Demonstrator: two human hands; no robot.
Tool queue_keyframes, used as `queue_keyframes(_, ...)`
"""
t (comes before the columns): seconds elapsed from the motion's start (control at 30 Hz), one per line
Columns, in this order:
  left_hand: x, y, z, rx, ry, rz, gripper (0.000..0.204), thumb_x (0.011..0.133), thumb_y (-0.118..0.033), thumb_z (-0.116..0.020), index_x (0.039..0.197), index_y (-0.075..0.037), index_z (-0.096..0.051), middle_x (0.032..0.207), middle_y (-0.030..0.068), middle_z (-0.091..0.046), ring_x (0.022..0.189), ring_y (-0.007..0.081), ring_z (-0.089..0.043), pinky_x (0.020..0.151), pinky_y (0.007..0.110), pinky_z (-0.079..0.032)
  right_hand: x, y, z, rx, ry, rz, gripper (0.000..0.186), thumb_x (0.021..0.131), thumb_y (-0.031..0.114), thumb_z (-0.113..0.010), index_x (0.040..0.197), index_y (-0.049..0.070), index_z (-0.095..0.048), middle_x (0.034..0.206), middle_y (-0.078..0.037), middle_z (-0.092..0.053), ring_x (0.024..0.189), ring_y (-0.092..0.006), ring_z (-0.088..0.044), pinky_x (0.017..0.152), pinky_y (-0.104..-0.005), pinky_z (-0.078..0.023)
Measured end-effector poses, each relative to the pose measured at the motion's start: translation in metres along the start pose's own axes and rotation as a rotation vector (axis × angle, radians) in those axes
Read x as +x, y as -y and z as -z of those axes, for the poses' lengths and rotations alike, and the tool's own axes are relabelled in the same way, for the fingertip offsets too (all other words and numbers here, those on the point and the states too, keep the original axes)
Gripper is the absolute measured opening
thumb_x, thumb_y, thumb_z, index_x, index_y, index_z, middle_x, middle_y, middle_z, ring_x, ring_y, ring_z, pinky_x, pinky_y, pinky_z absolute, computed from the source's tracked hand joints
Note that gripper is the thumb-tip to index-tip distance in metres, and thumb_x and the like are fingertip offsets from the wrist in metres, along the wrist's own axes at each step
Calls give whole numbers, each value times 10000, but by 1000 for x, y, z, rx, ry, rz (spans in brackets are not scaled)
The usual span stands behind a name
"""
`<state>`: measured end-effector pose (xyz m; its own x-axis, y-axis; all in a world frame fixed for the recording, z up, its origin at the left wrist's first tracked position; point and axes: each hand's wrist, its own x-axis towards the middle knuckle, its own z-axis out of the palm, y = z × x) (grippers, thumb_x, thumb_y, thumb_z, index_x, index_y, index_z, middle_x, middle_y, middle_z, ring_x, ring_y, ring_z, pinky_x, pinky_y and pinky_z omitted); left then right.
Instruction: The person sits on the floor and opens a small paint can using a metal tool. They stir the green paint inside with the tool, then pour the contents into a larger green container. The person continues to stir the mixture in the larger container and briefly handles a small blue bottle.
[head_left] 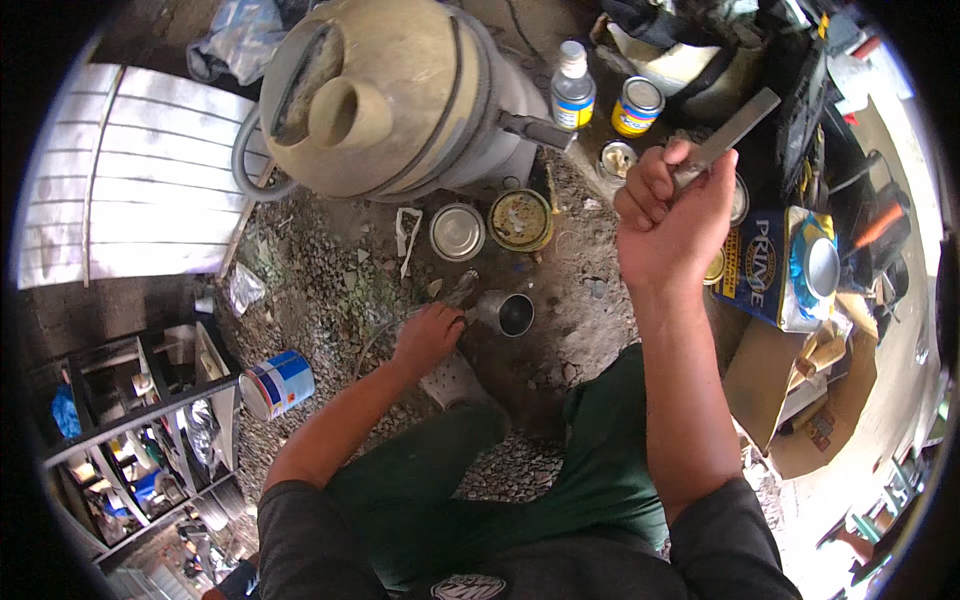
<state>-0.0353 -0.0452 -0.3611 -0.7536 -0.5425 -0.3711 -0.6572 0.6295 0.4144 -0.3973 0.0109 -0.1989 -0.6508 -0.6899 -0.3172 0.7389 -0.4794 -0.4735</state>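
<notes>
two hands busy, right hand (668,215) fisted round flat metal bar (735,132), left hand (428,335) gripping small metal cup (508,313), blue-yellow box (778,268) right

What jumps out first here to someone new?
The big beige drum-shaped machine at top centre, lying on gravel. Next, the right hand raised at right, gripping a flat metal bar. Lower, the left hand is down on the gravel beside a small metal cup, with open cans just above.

Matt metal blade (735,130), shiny metal cup (508,313), glossy tin lids (457,232), rough gravel ground (330,290).
</notes>
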Motion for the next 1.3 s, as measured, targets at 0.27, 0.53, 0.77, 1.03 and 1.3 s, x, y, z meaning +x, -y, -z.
queue_keyframes(0.27, 52, -21, 28, 117, -134, -214, 586, 936, -293, -688, 1438, -53, -502, 1350, 229, -518, 1269, 438, -517, 1028, 517, -483, -7, -10, -1, -195, 73, 93, 562, 1074, 628, -370, 919, 113, -537, 648, -1, -423, 509, -92, -300, 463, -273, -237)
queue_keyframes(0.53, 185, -71, 15, 195, -122, -43, 1180, 674, -518, -906, 1621, -206, -275, 1573, 333, -290, 1400, 566, -369, 1165, 583, -364, -9, 17, 8, -304, -25, 252, 549, 1052, 631, -440, 890, 118, -553, 633, 5, -422, 493, -90, -316, 448, -267, -238)
queue_keyframes(0.77, 145, -161, 51, 153, -6, -282, 1070, 689, -392, -894, 1590, -241, -334, 1485, 280, -367, 1385, 513, -386, 1120, 552, -425, -16, 60, 25, -357, -166, 340, 562, 1089, 564, -395, 742, 137, -507, 565, 42, -381, 469, -70, -296, 434, -264, -215)
queue_keyframes(1.03, 157, -183, 71, 159, -204, -194, 956, 715, -362, -887, 1515, -153, -408, 1432, 274, -394, 1345, 486, -419, 1137, 551, -394, -22, 76, 25, -530, -215, 504, 555, 1088, 565, -394, 765, 130, -511, 590, 51, -381, 500, -64, -306, 466, -263, -222)
queue_keyframes(1.3, 169, -188, 36, 119, -170, -90, 1026, 695, -403, -914, 1524, -146, -367, 1462, 294, -372, 1375, 489, -397, 1110, 570, -411, -14, 82, 16, -602, -115, 630, 481, 1099, 490, -437, 787, 132, -517, 655, 52, -427, 575, -49, -343, 512, -243, -261)
